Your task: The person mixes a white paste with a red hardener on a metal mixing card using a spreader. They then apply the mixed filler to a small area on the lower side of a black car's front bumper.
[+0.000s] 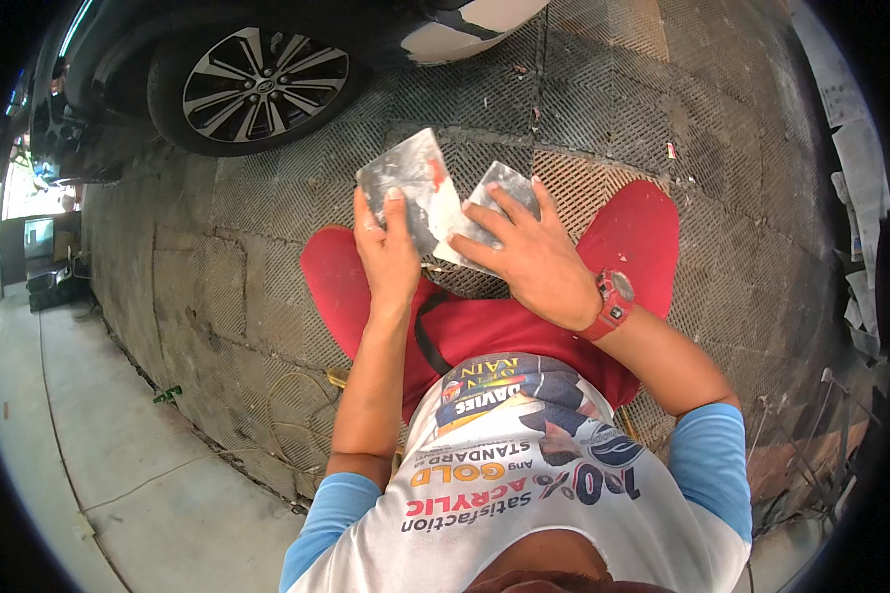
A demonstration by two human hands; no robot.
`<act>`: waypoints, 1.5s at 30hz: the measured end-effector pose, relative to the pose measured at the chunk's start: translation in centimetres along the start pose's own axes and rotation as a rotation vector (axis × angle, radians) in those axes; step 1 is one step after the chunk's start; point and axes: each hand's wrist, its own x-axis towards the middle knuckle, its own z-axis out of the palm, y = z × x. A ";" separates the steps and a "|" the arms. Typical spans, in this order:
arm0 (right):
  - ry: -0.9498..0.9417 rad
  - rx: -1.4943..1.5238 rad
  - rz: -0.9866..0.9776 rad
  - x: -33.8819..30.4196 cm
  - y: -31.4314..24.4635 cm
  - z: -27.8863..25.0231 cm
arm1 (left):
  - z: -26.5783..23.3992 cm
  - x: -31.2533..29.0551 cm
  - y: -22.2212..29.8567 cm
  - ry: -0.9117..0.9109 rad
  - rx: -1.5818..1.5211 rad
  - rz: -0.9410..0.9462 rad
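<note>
My left hand [390, 247] grips a flat grey plate [413, 178] by its lower left edge, thumb on the upper face and the other fingers mostly behind. White paste smears this plate, with a red streak near its right side. A second, smaller grey plate [513, 182] is under my right hand [536, 259], whose fingers lie spread across its upper face; its thumb's hold is hidden. White residue lines the lower left of that plate, close against the right edge of the first. Both plates are held tilted above my lap.
A dark car's wheel [265, 87] stands ahead on the left, below a white-patched body panel [470, 35]. Ribbed tiles [603, 109] cover the floor. Pale concrete [158, 494] lies to the left, with a thin cable [158, 486]. Sheets [845, 109] line the right side.
</note>
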 end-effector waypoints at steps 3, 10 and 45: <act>-0.073 -0.026 -0.034 0.1 -0.2 -2.1 | -1.1 0.6 -2.4 0.178 -0.371 -0.079; 0.195 0.136 0.067 0.2 1.0 2.8 | 1.3 0.2 0.6 -0.037 -0.534 -0.229; 0.274 0.111 0.189 2.4 2.3 -3.2 | 1.1 -1.3 1.1 -0.229 -0.325 -0.221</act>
